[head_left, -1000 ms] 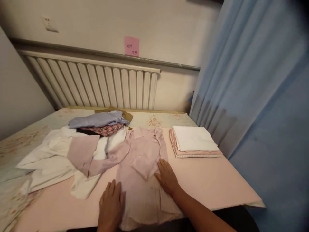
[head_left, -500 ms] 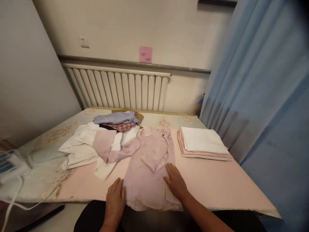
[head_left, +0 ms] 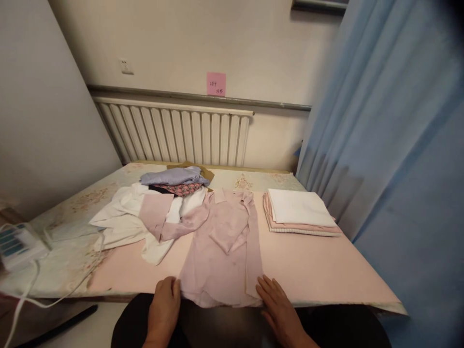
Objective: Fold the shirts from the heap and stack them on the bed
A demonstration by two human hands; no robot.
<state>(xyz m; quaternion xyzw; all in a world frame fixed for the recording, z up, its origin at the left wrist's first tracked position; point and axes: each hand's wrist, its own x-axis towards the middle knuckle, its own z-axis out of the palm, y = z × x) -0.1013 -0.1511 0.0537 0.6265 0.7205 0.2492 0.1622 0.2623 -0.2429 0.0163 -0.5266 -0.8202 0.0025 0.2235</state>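
Note:
A pale pink long-sleeved shirt lies on the table, its collar away from me and its hem at the near edge. Its right side is folded inward, with that sleeve bent over the chest. The other sleeve stretches left onto a heap of clothes. My left hand is closed at the left hem corner, fingers bent and thumb against the cloth; the fingertips are partly hidden. At the right hem corner my right hand rests with fingers stretched out along the folded edge.
A heap of white garments lies left, with a blue striped garment on top behind. Folded clothes topped by a white one are stacked right. A white device with a cable stands far left. A blue curtain hangs right.
My right hand has slid down the folded side toward me, to the hem corner. My left hand has moved slightly toward me and left. The right side of the shirt lies straighter.

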